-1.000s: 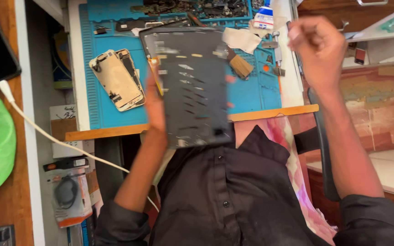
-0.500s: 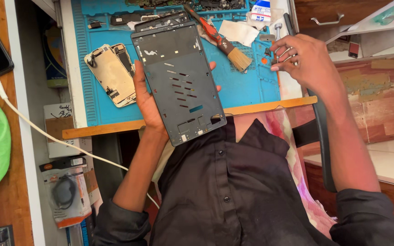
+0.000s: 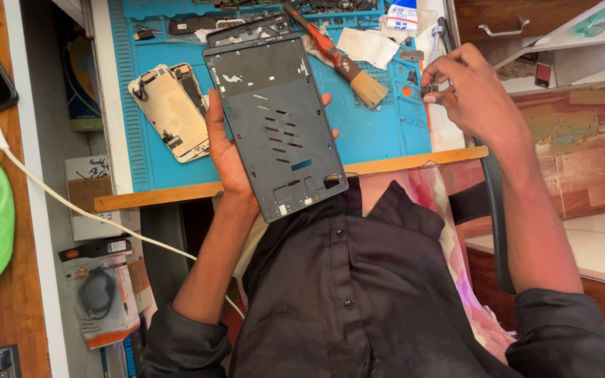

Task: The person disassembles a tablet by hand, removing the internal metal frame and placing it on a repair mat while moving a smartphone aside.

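My left hand point(image 3: 229, 150) grips a dark grey flat tablet frame point(image 3: 274, 126) above the blue work mat point(image 3: 379, 133); my right hand point(image 3: 474, 94) pinches something small, far right.

Bright even daylight, soft shadows, sharp focus, slight wide-angle edge distortion

The left hand point(image 3: 229, 150) grips a dark grey tablet frame point(image 3: 274, 122) from beneath, holding it tilted above the blue mat point(image 3: 379, 133) on the counter point(image 3: 400, 162); just left of that hand lies an opened phone point(image 3: 169, 110). The right hand point(image 3: 474, 94) hovers over the mat's right edge, fingertips pinched together; between the hands lies a brush point(image 3: 341, 63) with a red handle.
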